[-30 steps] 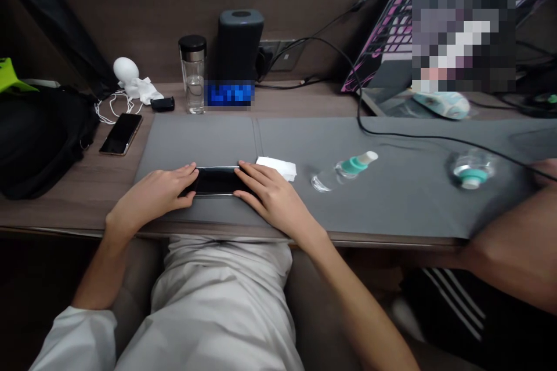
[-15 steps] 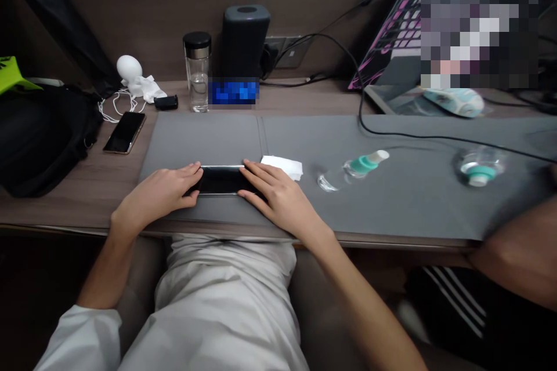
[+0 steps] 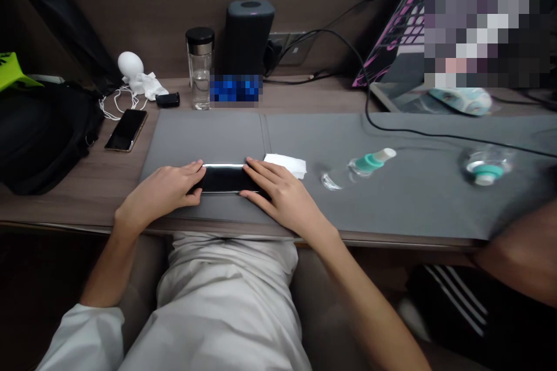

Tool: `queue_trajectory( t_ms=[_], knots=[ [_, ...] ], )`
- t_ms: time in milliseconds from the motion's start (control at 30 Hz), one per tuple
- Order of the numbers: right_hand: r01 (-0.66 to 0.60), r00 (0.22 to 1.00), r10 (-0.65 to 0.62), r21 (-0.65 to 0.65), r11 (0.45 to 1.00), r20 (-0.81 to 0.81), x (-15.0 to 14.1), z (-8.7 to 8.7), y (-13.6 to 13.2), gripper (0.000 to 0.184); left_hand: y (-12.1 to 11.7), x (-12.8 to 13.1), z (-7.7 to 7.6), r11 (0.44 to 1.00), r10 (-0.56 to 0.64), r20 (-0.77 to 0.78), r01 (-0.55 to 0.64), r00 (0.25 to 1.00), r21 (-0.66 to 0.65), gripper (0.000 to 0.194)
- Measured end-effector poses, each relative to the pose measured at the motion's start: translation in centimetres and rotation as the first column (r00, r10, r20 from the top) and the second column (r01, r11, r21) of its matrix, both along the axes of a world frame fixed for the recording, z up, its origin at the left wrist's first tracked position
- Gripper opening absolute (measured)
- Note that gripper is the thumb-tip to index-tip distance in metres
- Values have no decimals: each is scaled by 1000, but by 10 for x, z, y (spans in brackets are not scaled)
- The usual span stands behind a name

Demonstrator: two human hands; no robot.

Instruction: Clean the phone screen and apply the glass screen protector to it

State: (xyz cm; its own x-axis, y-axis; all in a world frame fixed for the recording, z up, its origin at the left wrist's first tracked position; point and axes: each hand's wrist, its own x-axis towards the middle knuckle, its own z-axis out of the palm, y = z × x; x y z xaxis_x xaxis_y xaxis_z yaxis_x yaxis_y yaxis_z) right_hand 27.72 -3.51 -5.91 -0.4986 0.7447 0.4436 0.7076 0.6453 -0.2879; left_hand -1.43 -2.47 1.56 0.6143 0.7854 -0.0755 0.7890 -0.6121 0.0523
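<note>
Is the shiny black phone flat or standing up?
Flat: the black phone lies on the grey mat between left hand and right hand.

Loose creased off-white clothing [image 3: 221, 301], a baggy matching left sleeve [image 3: 80, 333], bare left hand [image 3: 161, 190] and right hand [image 3: 281, 197]

The nearby person's forearm [image 3: 520, 252] has drawn back rightward, further off the grey desk mat [image 3: 209, 133].

A dark brown wall [image 3: 130, 0] with a mounted power socket [image 3: 300, 49] stands behind a wood-laminate desk [image 3: 43, 208], under dim indoor light
</note>
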Motion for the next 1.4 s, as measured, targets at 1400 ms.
queue_trajectory(
  t_ms=[1400],
  knots=[
    [-19,1000,20,30,999,-15,1,-1,0,51,1,-3,7,995,47,60,-41,997,-90,53]
  ],
)
